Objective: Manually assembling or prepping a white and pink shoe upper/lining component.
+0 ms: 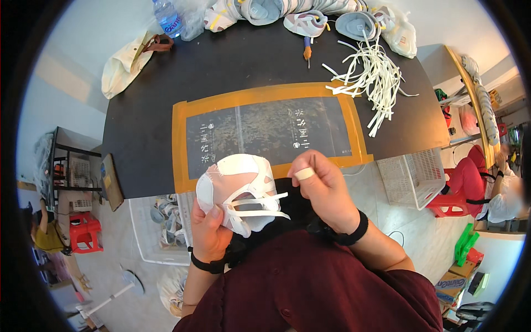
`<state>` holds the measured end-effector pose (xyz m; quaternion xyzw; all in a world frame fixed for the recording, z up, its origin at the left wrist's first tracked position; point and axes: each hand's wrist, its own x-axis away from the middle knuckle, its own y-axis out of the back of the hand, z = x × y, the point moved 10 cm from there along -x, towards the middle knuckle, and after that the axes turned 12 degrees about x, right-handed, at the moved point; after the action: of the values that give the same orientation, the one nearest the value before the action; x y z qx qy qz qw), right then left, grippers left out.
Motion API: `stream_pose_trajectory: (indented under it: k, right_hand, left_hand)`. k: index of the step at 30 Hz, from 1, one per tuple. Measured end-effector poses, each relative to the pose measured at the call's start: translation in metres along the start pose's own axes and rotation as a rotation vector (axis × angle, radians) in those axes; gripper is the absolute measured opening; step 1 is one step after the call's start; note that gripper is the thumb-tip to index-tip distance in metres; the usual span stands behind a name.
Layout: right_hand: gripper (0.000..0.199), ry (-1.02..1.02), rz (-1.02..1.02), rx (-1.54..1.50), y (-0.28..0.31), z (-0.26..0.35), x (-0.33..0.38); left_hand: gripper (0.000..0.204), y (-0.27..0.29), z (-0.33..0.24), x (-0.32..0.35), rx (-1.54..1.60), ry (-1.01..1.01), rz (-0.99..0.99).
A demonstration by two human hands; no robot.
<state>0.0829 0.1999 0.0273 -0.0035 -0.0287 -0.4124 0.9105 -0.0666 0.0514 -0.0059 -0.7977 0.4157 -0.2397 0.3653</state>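
Observation:
My left hand (207, 224) grips a white and pale pink shoe upper (235, 185) from below, just in front of the table's near edge. Two white straps (260, 202) stick out from its right side. My right hand (323, 188) is closed beside the straps, thumb bandaged with tape, and seems to pinch a strap end, though the contact is hard to see. Both wrists wear black bands.
The black table (232, 66) carries an orange-bordered dark mat (182, 144), a heap of white strips (373, 80), an orange-handled tool (307, 52), several shoe uppers (307, 22), a bottle (166, 16) and bags. A white basket (409, 177) and a bin (166, 221) stand below. A seated person (487, 185) is at right.

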Motion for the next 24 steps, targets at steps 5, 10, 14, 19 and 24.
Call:
stream_pose_trajectory:
  k: [5, 10, 14, 19, 24]
  right_hand:
    - [0.014, 0.082, 0.225, 0.182, -0.015, 0.016, 0.015]
    - [0.013, 0.052, 0.134, 0.199, -0.013, 0.001, 0.01]
    - [0.023, 0.376, -0.037, 0.605, -0.003, 0.054, 0.023]
    - [0.04, 0.448, 0.355, 0.595, -0.033, 0.065, -0.013]
    - [0.027, 0.035, 0.582, -0.11, -0.057, 0.009, -0.012]
  left_hand:
    - [0.07, 0.002, -0.007, 0.008, -0.077, -0.028, 0.013]
    - [0.066, 0.002, -0.01, 0.011, -0.075, -0.026, 0.058]
    - [0.044, -0.001, -0.026, 0.002, -0.203, -0.039, -0.077]
    - [0.035, -0.024, -0.008, 0.0, -0.62, 0.604, 0.12]
    - [0.048, -0.036, -0.015, -0.024, -0.098, 0.516, 0.305]
